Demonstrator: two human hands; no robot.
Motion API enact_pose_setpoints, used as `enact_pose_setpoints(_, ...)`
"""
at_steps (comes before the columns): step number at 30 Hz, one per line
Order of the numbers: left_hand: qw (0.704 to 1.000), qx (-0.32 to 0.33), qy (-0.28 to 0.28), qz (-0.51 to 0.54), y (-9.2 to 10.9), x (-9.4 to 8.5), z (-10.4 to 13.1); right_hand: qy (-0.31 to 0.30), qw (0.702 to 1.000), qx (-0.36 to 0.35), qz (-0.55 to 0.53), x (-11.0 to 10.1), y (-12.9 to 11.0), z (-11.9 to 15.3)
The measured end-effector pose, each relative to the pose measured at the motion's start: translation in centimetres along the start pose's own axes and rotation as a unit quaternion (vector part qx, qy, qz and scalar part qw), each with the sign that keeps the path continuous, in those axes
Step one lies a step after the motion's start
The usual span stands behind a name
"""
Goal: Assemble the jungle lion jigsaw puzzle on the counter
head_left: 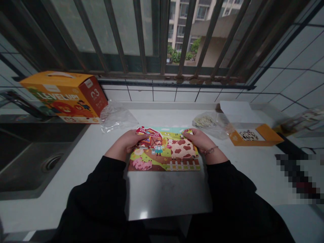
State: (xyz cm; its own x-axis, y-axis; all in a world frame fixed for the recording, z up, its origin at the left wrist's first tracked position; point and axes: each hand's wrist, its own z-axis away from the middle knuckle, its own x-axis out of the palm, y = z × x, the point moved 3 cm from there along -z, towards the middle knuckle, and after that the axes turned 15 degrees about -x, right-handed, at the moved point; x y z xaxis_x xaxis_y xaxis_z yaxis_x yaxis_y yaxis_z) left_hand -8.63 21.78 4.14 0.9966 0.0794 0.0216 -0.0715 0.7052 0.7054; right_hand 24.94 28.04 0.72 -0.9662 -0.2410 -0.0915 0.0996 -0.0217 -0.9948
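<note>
A flat rectangular picture card (162, 153) shows a farm scene with a red barn, a spotted cow, a pink pig and a white fence. My left hand (131, 140) grips its left side, the thumb lying on the barn. On the opposite side, my right hand (198, 140) holds the upper right edge, thumb on top and a bracelet at the wrist. Both hands have their other fingers mostly hidden behind or under the card. The printed side faces me, close above the white counter (167, 192).
At the left, an orange "LEVEL UP!" box (65, 98) stands beside a dark sink (27, 148). A crumpled clear bag (116, 116) lies near it. Toward the right are a bag of small pieces (204, 120) and an open orange box (269, 135) containing dark-spotted pieces. A barred window lies behind.
</note>
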Motion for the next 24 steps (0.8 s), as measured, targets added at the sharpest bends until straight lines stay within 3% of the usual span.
enact_pose_setpoints(10,0.991,0.095,-0.072,0.059,0.4,0.3,-0.1,0.027,0.997,-0.049,-0.046,0.2,-1.0,-0.2)
enact_pose_setpoints(15,0.993,0.082,-0.066,0.051,0.3,0.4,-0.2,0.041,0.995,-0.084,0.04,-0.1,-1.5,-0.3)
enact_pose_setpoints(19,0.988,0.101,-0.087,0.078,0.3,1.9,0.4,0.044,0.996,-0.08,0.008,0.2,-2.4,0.2)
enact_pose_setpoints(24,0.983,0.122,-0.09,0.104,0.1,5.4,1.7,0.06,0.994,-0.085,-0.04,0.9,-2.8,0.3)
